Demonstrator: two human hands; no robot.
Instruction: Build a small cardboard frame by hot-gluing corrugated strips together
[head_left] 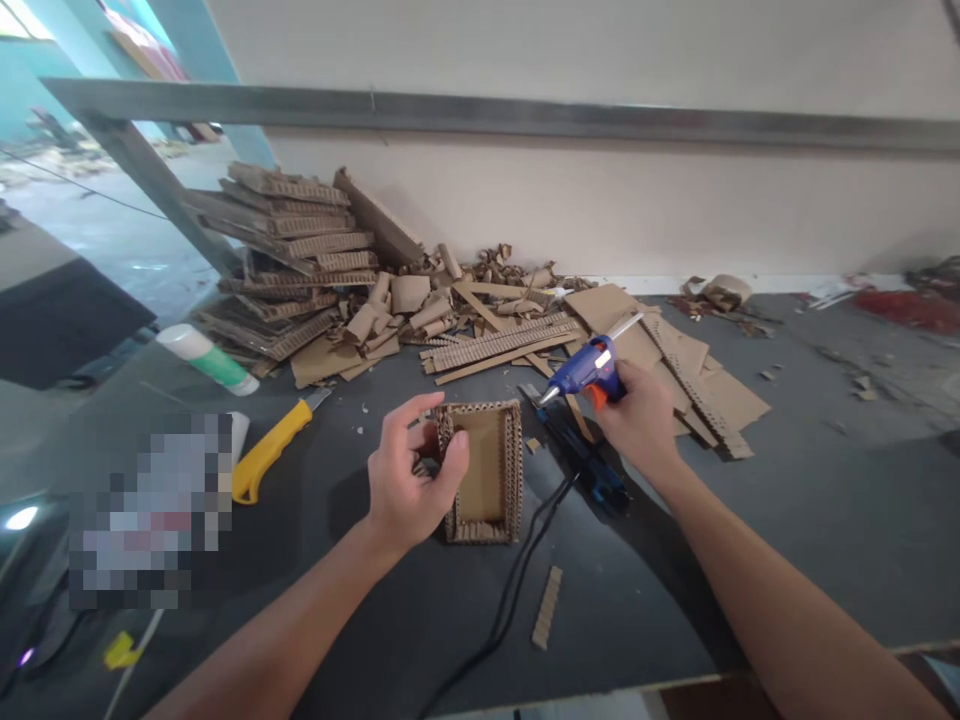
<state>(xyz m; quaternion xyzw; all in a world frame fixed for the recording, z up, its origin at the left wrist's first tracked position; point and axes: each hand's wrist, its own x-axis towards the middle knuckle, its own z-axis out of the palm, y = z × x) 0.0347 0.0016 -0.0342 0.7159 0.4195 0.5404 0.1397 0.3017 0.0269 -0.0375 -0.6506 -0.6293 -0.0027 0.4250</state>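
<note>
My left hand point(411, 470) grips the left wall of a small open cardboard box point(484, 465), thumb inside and fingers outside. The box has corrugated edges and is tipped so its hollow faces me. In my right hand point(641, 410) is a blue hot glue gun point(585, 370) with an orange trigger, its nozzle pointing down and left, a short way from the box's upper right corner. A clear glue stick pokes out of its back. Below the gun lies a dark blue tool point(600, 480), partly in shadow. A small corrugated strip point(547, 607) rests nearer to me.
A yellow utility knife point(274, 450) and a white-green tube point(206, 358) lie on the left. Cardboard pieces are stacked point(300, 240) at the back left, with scraps point(420, 300) beside them and flat sheets point(712, 385) to the right. A black cord point(517, 590) crosses the dark table point(825, 540).
</note>
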